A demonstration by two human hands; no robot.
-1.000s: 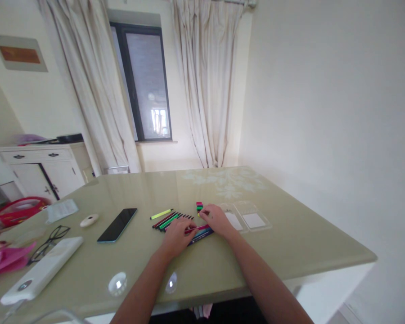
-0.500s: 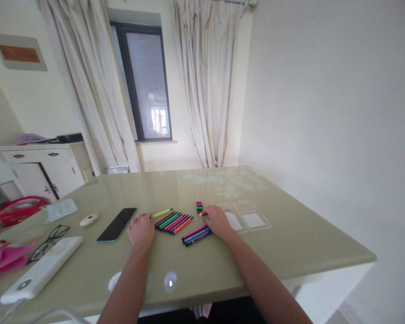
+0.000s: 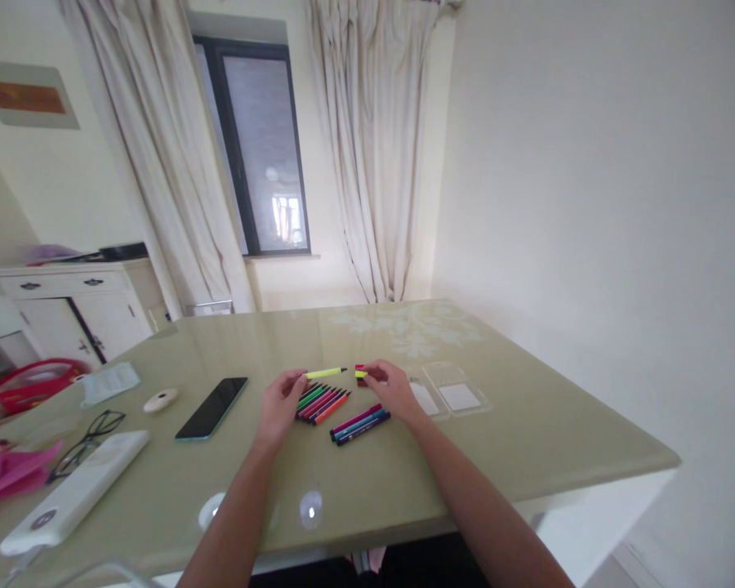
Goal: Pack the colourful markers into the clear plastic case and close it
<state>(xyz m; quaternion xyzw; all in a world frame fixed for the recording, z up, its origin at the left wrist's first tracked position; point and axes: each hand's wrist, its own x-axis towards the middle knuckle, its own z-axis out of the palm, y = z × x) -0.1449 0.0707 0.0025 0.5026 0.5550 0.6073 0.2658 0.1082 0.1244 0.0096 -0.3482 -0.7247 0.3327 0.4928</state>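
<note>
Pinched in my left hand (image 3: 282,402) is an uncapped yellow marker (image 3: 324,373), its dark tip pointing right. My right hand (image 3: 393,390) is closed on a small yellow cap (image 3: 361,374), a short gap away from that tip. Behind the yellow cap lie several other loose caps (image 3: 360,367), partly covered by my fingers. Below the yellow marker a row of uncapped markers (image 3: 322,403) in green, pink, orange and other colours rests on the table, part of it hidden by my left hand. Nearer to me lie capped purple, blue and dark markers (image 3: 360,424).
A clear plastic case (image 3: 459,394) lies open beyond my right hand. On the left are a phone (image 3: 211,408), a pale round object (image 3: 160,399), glasses (image 3: 86,446), a white power bank (image 3: 77,490) with a cable, and a pink item (image 3: 17,469). The table (image 3: 527,433) ends at a right-hand edge.
My left hand has lifted the yellow marker and carried it right, toward the caps. My right hand has raised the yellow cap slightly.
</note>
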